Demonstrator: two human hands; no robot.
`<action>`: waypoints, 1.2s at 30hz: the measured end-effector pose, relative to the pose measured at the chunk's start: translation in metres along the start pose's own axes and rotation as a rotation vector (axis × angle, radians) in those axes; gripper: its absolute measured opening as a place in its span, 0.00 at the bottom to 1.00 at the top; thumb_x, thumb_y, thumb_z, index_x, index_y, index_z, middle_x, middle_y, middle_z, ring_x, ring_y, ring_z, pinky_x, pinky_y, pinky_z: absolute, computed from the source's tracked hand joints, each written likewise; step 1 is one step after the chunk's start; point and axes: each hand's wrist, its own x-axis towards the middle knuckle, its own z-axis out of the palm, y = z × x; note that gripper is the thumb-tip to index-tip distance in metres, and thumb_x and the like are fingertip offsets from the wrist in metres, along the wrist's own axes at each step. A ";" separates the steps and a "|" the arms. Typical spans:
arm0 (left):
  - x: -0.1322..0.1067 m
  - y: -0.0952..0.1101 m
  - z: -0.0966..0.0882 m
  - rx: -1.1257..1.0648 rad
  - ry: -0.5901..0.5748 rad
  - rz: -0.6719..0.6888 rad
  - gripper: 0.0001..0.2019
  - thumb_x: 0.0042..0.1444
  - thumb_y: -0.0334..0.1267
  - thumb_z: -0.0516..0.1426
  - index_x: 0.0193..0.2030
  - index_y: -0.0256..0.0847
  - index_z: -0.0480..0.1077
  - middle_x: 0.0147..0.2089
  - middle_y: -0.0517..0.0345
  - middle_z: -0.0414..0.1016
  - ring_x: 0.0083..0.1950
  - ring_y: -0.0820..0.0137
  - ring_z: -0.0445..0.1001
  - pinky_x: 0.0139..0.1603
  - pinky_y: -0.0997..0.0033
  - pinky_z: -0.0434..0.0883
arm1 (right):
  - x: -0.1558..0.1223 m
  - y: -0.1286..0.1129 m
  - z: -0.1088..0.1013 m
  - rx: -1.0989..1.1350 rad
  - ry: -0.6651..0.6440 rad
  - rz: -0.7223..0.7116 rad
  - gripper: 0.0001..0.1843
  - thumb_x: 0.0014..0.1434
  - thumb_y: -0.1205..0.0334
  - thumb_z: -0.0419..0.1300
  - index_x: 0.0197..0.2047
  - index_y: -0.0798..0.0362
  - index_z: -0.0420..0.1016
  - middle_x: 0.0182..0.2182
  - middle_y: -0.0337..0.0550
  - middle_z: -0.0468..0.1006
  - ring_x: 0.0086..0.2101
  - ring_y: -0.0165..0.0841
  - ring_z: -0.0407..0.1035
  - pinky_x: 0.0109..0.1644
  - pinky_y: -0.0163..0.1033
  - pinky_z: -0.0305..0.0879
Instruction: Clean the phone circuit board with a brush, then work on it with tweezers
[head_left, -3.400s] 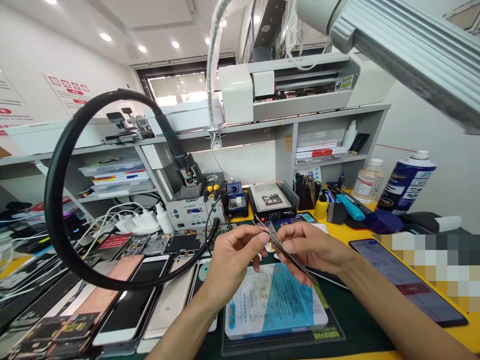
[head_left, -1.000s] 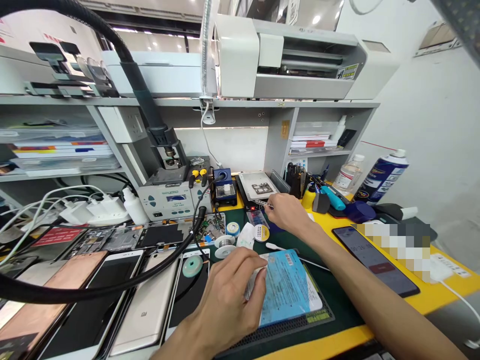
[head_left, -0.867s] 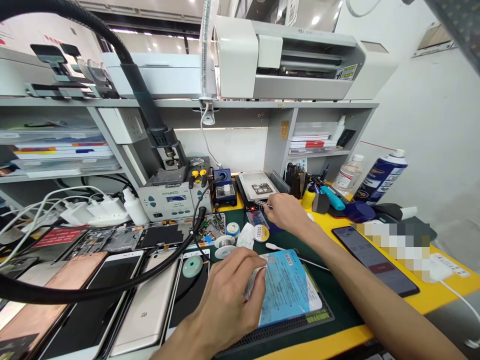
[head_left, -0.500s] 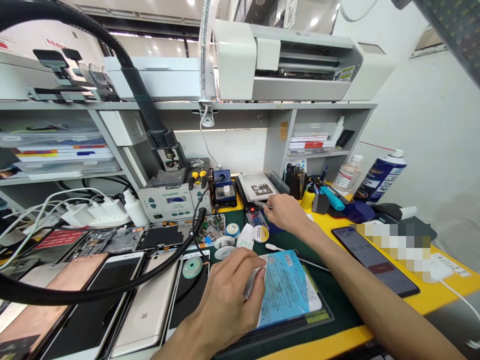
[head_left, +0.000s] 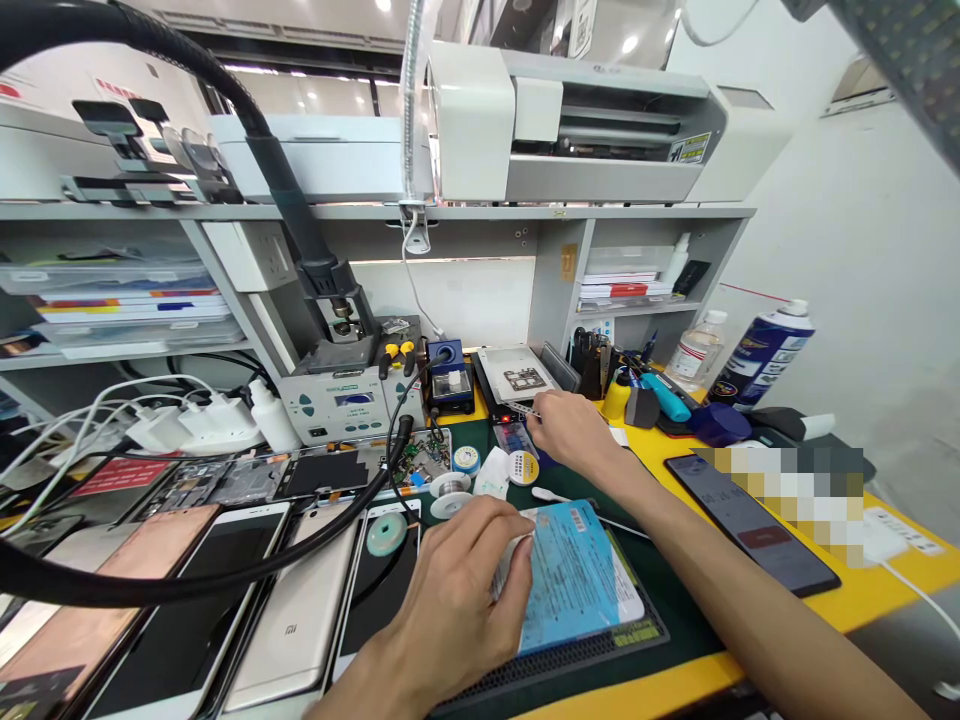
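Observation:
My left hand (head_left: 457, 590) rests with curled fingers on the left edge of a blue and white packet (head_left: 577, 575) lying on a dark mat (head_left: 637, 635). My right hand (head_left: 574, 432) reaches across the bench to the front of a small black heating platform (head_left: 517, 385) with a white top. Its fingers pinch a thin metal tool (head_left: 527, 409) whose tip points at the platform's front edge. A solder roll (head_left: 523, 467) and a small blue case (head_left: 512, 437) lie just left of that hand.
A row of phones (head_left: 289, 610) and opened phone parts covers the left of the bench. A black hose (head_left: 195, 580) arcs over them to a grey rework station (head_left: 349, 400). A dark phone (head_left: 750, 520), spray can (head_left: 765, 350) and bottles stand right.
3.4 s ago both hands held the thin tool together in front of me. The right hand has since carried it out to the heating platform, and the left hand has dropped onto the blue packet.

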 end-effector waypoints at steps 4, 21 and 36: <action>0.000 -0.001 0.000 0.016 -0.004 -0.006 0.11 0.61 0.26 0.56 0.49 0.41 0.69 0.43 0.54 0.74 0.43 0.70 0.74 0.41 0.70 0.69 | -0.001 -0.002 -0.001 -0.010 -0.001 -0.004 0.16 0.66 0.62 0.51 0.36 0.58 0.78 0.37 0.58 0.82 0.38 0.46 0.78 0.37 0.41 0.63; 0.003 -0.004 -0.001 0.008 0.052 -0.003 0.10 0.60 0.26 0.56 0.48 0.39 0.69 0.42 0.52 0.73 0.42 0.69 0.73 0.40 0.69 0.70 | 0.001 0.003 -0.002 0.000 -0.037 0.007 0.16 0.67 0.60 0.51 0.41 0.58 0.79 0.40 0.58 0.82 0.41 0.46 0.78 0.41 0.41 0.65; 0.041 -0.029 -0.033 0.276 -0.329 -0.433 0.10 0.65 0.39 0.51 0.39 0.43 0.73 0.38 0.58 0.76 0.36 0.69 0.73 0.34 0.68 0.66 | 0.003 0.011 0.000 0.077 -0.078 0.014 0.15 0.65 0.60 0.53 0.40 0.58 0.80 0.38 0.59 0.83 0.41 0.46 0.78 0.41 0.41 0.65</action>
